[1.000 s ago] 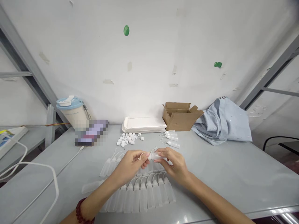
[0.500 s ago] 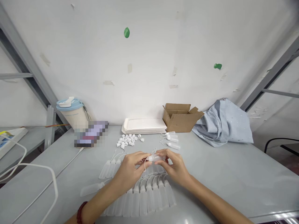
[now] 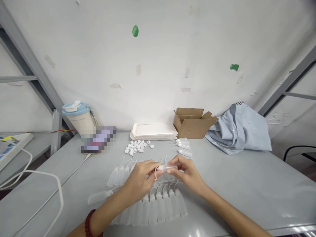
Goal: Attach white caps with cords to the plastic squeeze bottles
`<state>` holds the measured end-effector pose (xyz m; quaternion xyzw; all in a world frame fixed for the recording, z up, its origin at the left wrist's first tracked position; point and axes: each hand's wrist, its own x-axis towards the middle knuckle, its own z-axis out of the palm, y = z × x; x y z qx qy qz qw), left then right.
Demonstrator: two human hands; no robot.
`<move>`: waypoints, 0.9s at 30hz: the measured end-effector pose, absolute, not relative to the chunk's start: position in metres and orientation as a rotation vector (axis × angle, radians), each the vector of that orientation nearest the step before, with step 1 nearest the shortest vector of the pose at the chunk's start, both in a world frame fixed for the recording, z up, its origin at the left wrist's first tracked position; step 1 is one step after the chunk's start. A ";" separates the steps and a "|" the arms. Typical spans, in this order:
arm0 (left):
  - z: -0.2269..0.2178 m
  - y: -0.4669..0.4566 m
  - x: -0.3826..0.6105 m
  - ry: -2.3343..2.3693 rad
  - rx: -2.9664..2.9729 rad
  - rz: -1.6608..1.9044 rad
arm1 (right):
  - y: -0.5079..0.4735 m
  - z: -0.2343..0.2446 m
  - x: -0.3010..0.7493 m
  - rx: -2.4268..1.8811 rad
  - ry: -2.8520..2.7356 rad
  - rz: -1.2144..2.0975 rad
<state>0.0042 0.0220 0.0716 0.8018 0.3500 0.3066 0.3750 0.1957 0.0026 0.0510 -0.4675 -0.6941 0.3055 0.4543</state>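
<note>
Between my two hands lies a small translucent squeeze bottle (image 3: 168, 168), held sideways above the table. My left hand (image 3: 142, 176) pinches its neck end, where a thin bent tube hangs down. The bottle's body is gripped by the fingers of my right hand (image 3: 186, 171). Beneath and in front of my hands, similar bottles (image 3: 153, 210) lie side by side in rows, their thin tubes pointing away from me; my left forearm covers part of them. One bottle (image 3: 98, 197) lies apart at the left. Small white caps (image 3: 135, 146) are heaped behind my hands.
A few more bottles (image 3: 184, 148) lie before an open cardboard box (image 3: 195, 127). White trays (image 3: 154, 131) are stacked beside it. At the left stand a lidded cup (image 3: 82, 121) and a blurred phone (image 3: 100, 140) with a cable (image 3: 59, 187). Folded blue cloth (image 3: 242, 131) lies at right.
The view has shifted slightly. My right hand's fingers have moved back a little along the bottle, so more of its body shows. Both hands still hold it.
</note>
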 end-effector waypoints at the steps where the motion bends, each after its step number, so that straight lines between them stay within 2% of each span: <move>1: 0.072 0.022 0.004 0.903 2.118 0.803 | 0.003 0.053 0.195 -1.165 -1.649 0.883; 4: 0.072 0.023 0.004 0.930 2.069 0.771 | 0.006 0.055 0.194 -1.152 -1.549 1.039; 9: 0.071 0.022 0.005 0.934 1.730 0.626 | 0.004 0.057 0.194 -1.126 -1.669 0.796; 13: 0.072 0.022 0.005 0.903 1.741 0.588 | 0.003 0.058 0.196 -1.120 -1.707 0.766; 15: 0.072 0.022 0.005 0.943 1.934 0.617 | 0.004 0.058 0.197 -1.141 -1.685 0.848; 20: 0.071 0.018 0.004 0.897 2.253 0.780 | 0.009 0.059 0.199 -1.040 -1.467 1.308; 27: 0.082 0.016 0.005 0.952 1.897 0.633 | 0.005 0.064 0.197 -1.071 -1.448 1.152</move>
